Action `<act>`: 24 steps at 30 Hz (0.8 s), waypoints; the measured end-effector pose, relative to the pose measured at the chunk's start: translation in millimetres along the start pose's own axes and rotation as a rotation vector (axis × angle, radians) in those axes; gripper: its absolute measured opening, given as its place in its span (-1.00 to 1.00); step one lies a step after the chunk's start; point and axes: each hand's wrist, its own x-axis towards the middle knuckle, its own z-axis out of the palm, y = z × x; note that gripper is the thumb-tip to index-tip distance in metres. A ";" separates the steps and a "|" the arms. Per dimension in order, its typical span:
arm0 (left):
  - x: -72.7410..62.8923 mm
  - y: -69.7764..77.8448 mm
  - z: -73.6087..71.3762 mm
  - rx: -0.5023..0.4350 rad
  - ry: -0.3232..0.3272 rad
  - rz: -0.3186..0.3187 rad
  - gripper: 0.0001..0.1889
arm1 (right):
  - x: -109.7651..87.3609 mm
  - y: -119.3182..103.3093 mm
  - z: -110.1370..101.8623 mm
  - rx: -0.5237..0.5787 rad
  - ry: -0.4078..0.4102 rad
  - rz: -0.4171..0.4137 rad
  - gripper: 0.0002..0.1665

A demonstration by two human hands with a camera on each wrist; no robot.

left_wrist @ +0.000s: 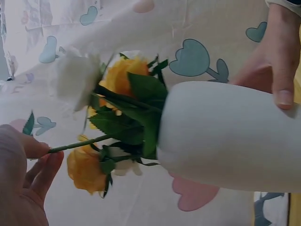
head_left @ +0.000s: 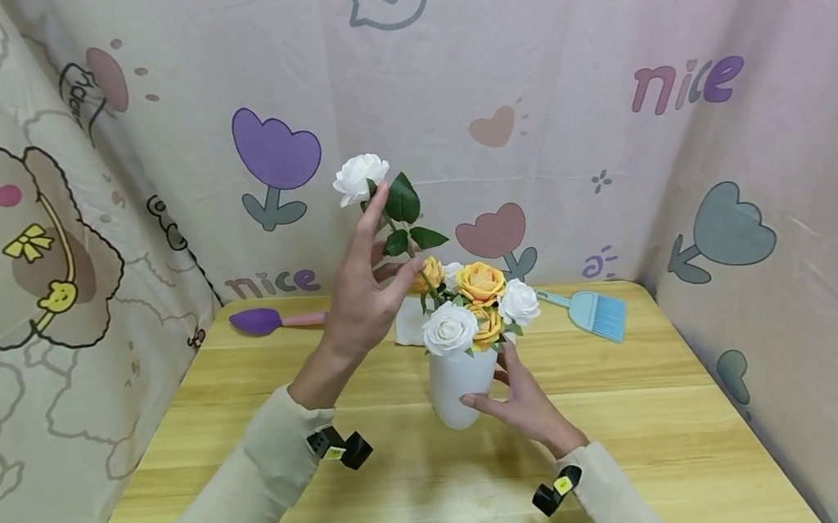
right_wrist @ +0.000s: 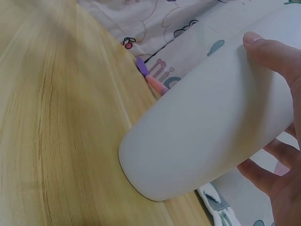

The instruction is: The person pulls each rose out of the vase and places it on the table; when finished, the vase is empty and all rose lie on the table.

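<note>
Two light sleeves (head_left: 227, 498) come up from the bottom, each with a little black box (head_left: 356, 450) at the wrist. The hands are apart, and each one has something. The left hand (head_left: 368, 294) is up high and pinches the green stem (left_wrist: 77, 143) of a tall white rose (head_left: 361, 177). This rose sticks up over all the other flowers, with dark green leaves (head_left: 403, 199) near its top. Its stem goes down into the bunch, but I cannot tell how deep it goes.

The right hand (head_left: 522, 397) holds the side of a white vase (head_left: 459, 390), with its thumb in front. The vase stands on the wooden tabletop (head_left: 269, 425). Yellow roses (head_left: 481, 281) and white roses (head_left: 450, 330) fill its top, close together.

Behind the vase is a flat white thing (head_left: 408, 328), partly hidden. At the back left lies a purple scoop (head_left: 255, 322) with a pink handle. A blue brush (head_left: 599, 315) lies at the back right. Cloth walls (head_left: 550, 46) with hearts, flowers and words go around the tabletop.
</note>
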 end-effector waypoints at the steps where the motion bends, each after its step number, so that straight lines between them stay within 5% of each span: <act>1: -1.1 -1.6 0.8 -0.003 0.007 -0.007 -0.06 | 0.3 0.3 -0.1 -0.001 -0.001 0.001 0.23; 14: -10.8 -10.0 9.0 -0.001 0.078 -0.062 -0.76 | 0.9 0.8 -0.2 0.017 -0.005 0.019 0.17; 24: -5.1 -6.1 8.0 -0.086 0.076 -0.008 -0.48 | 0.7 0.5 -1.1 0.019 0.001 0.015 0.17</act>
